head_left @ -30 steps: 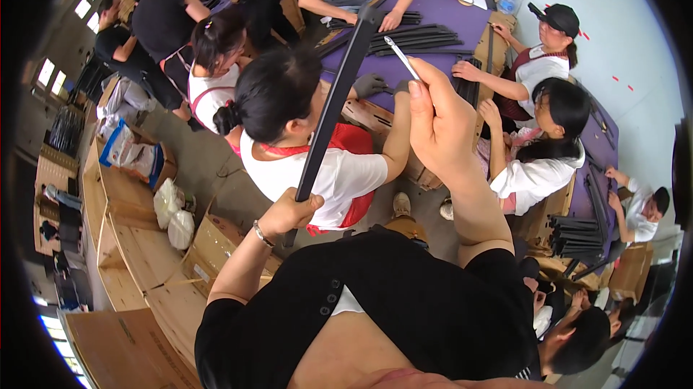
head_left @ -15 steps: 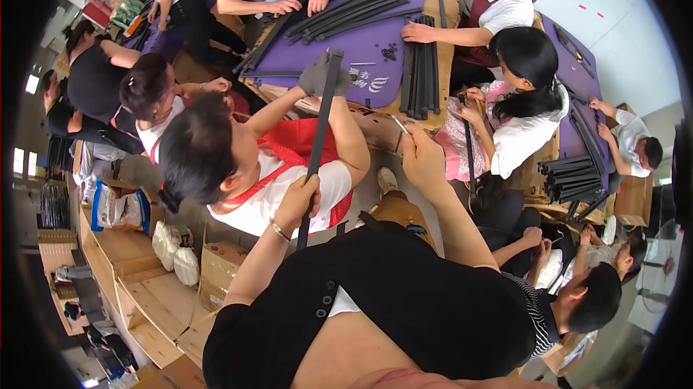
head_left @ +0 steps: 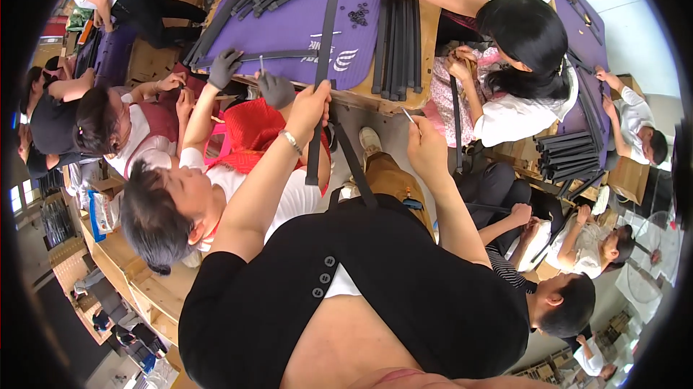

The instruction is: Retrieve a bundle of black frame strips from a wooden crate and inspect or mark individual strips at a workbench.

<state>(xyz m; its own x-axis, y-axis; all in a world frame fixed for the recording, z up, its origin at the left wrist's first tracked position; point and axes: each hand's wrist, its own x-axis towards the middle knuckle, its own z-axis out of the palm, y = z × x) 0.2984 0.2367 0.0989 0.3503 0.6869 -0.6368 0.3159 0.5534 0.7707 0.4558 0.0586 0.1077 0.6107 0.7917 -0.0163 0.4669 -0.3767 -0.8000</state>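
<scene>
My left hand (head_left: 309, 113) is closed around a long, flat black strip (head_left: 329, 31). The strip stands nearly upright in view, its far end over the purple mat (head_left: 289, 35) and its near end below my fist. A second black strip (head_left: 352, 161) slants down from beside that hand toward my lap. Over to the right, my right hand (head_left: 429, 147) pinches a thin silvery rod-like tool (head_left: 408, 116), whose tip points up and left near the table edge; the rest is hidden in my fingers. The hands are well apart.
Black strips (head_left: 398, 46) lie bundled on the mat, beside small black pieces (head_left: 358, 15). A co-worker's gloved hands (head_left: 225, 68) work with a strip close to my left arm. Co-workers sit along the right, near another strip pile (head_left: 570, 158). Wooden shelving (head_left: 133, 259) stands at left.
My left hand has moved up and away with the strip, farther over the mat. The view has shifted. The co-worker at left has leaned away, gloved hands now at another strip on the mat.
</scene>
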